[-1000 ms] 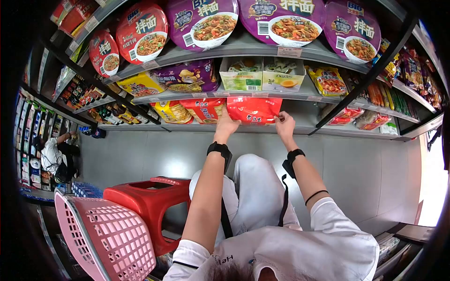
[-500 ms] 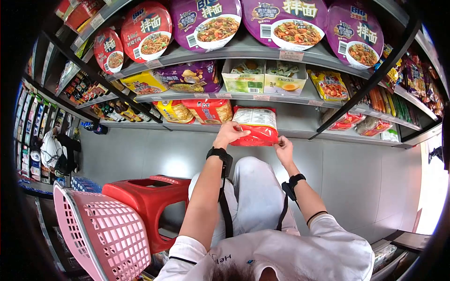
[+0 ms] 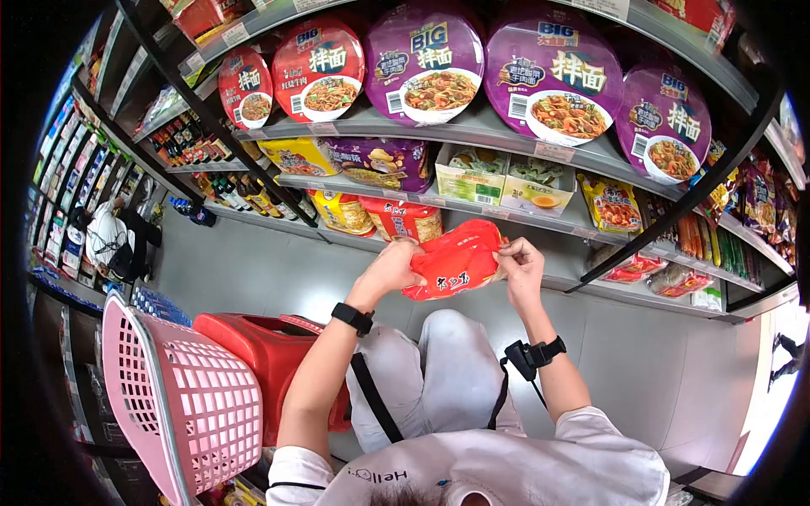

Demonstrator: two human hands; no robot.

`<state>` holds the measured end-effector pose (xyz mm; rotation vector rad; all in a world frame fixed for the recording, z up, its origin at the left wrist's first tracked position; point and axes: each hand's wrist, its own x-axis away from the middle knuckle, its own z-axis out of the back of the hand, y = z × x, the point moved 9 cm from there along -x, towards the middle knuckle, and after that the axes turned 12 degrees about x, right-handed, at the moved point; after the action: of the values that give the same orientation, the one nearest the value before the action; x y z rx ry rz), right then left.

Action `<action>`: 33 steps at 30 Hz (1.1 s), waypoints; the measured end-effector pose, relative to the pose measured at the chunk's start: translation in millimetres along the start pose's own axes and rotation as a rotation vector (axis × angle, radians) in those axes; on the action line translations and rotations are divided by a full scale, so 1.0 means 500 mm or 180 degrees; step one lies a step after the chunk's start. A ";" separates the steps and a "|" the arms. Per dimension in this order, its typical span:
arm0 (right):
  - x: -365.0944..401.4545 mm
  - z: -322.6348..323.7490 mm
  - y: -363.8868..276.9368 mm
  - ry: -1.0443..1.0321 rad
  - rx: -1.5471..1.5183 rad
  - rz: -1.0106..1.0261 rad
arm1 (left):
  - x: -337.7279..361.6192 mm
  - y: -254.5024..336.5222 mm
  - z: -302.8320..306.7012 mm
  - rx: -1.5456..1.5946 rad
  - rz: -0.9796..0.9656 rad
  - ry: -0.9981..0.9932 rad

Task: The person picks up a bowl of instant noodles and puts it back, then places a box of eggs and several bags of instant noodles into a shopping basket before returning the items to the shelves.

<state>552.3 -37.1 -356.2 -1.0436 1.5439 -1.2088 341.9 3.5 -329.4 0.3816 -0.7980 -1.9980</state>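
Left hand [image 3: 392, 268] was closed on the left end of the red noodle packet [image 3: 451, 263], fingers curled over its top edge; right hand [image 3: 521, 268] was closed on the packet's right end, thumb side on the front; packet was held between both hands in the air, tilted, printed face to the camera, above the person's knees and just in front of the lower shelf [image 3: 540, 221], not resting on it. Black band [image 3: 353, 318] sat on the left wrist; black strap [image 3: 533, 354] sat on the right wrist. Behind the packet, red and yellow bags [image 3: 405, 218] stood on the lower shelf; the green and yellow boxes [image 3: 504, 175] sat one shelf up; purple bowls [image 3: 553, 80] and red bowls [image 3: 319, 69] leaned on the shelf above that. Red stool [image 3: 253, 346] stood left of the person's legs; pink basket [image 3: 190, 405] was just beside it at lower left, whether touching I could not tell. Another person [image 3: 110, 244] crouched far left down the aisle, well apart from the hands.
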 end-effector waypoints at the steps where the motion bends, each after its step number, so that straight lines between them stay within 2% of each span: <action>1: 0.010 -0.021 -0.012 -0.0088 0.0000 -0.0028 | 0.020 0.003 0.009 -0.0004 -0.0044 -0.0040; 5: 0.048 -0.108 -0.080 -0.0465 -0.0159 -0.0005 | 0.123 0.022 0.082 -0.0250 0.0275 0.0052; 7: 0.063 -0.154 -0.125 -0.0810 -0.0326 0.0095 | 0.185 0.078 0.150 -0.0632 0.0386 0.0226; 9: 0.077 -0.199 -0.196 -0.1051 -0.0481 0.0575 | 0.253 0.163 0.229 -0.0874 0.0132 0.0761; 13: 0.111 -0.303 -0.362 -0.1706 -0.1031 0.0986 | 0.389 0.318 0.371 -0.1727 0.0533 0.1197; 15: 0.134 -0.348 -0.459 -0.2012 -0.1234 0.1467 | 0.457 0.403 0.428 -0.2075 0.0629 0.1641; 19: 0.185 -0.444 -0.615 -0.2345 -0.1878 0.2136 | 0.593 0.540 0.504 -0.3088 0.0834 0.2500; 21: 0.218 -0.485 -0.680 -0.2239 -0.1862 0.2661 | 0.657 0.580 0.521 -0.3532 0.0892 0.2773; 25: 0.298 -0.604 -0.728 -0.2446 -0.2126 0.2798 | 0.804 0.588 0.541 -0.4202 0.1208 0.2945; 28: 0.371 -0.694 -0.701 -0.2333 -0.1963 0.2931 | 0.876 0.563 0.542 -0.4367 0.1390 0.2947; 30: 0.422 -0.749 -0.666 -0.2414 -0.1699 0.2891 | 0.934 0.512 0.549 -0.4156 0.1767 0.2880; 32: 0.471 -0.830 -0.610 -0.3049 -0.1307 0.2636 | 0.955 0.462 0.535 -0.4087 0.1840 0.2567; 33: 0.487 -0.851 -0.592 -0.3352 -0.1098 0.2510 | 0.952 0.448 0.523 -0.3680 0.1635 0.2845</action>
<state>108.3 -221.1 -45.2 -0.8895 1.0874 0.1896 91.4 -381.5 36.8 0.2708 0.7528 -1.2781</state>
